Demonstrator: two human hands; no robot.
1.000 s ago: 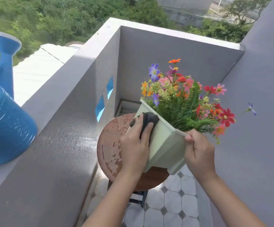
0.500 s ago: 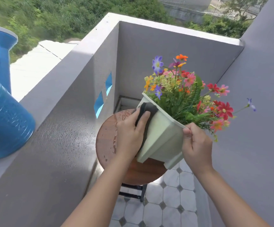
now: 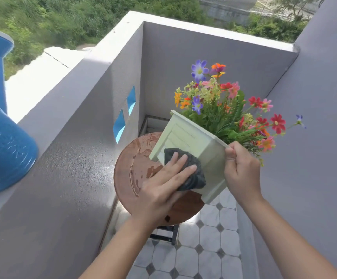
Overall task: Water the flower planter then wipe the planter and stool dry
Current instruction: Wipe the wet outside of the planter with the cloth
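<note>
The pale green planter [image 3: 191, 141] is held tilted above the round brown stool [image 3: 135, 174], its open top leaning away from the person and to the right, its base toward the camera. It is full of green stems and mixed flowers [image 3: 224, 101]: purple, orange, pink, red and yellow blooms that spill over the far rim. Whether soil or water lies under the stems cannot be told.

The right hand [image 3: 242, 174] grips the planter's near right corner at the rim, fingers curled closed around the edge with the thumb on the outer wall. The left hand [image 3: 163, 186] lies flat against the planter's lower side wall, fingers stretched out and slightly apart, pressing a dark grey cloth [image 3: 193, 174] onto the plastic. The cloth bunches out past the fingertips toward the planter's base.

The stool sits directly beneath the planter, and its seat shows wet patches and beaded drops, most of them on the side left of the planter. A dark frame shows under the seat, standing on a pale tiled floor [image 3: 210, 248].

Well to the left of the planter, a blue watering can [image 3: 4, 150] stands on the top of the grey balcony wall [image 3: 66, 158], its spout rising upward; its inside is not visible.
</note>
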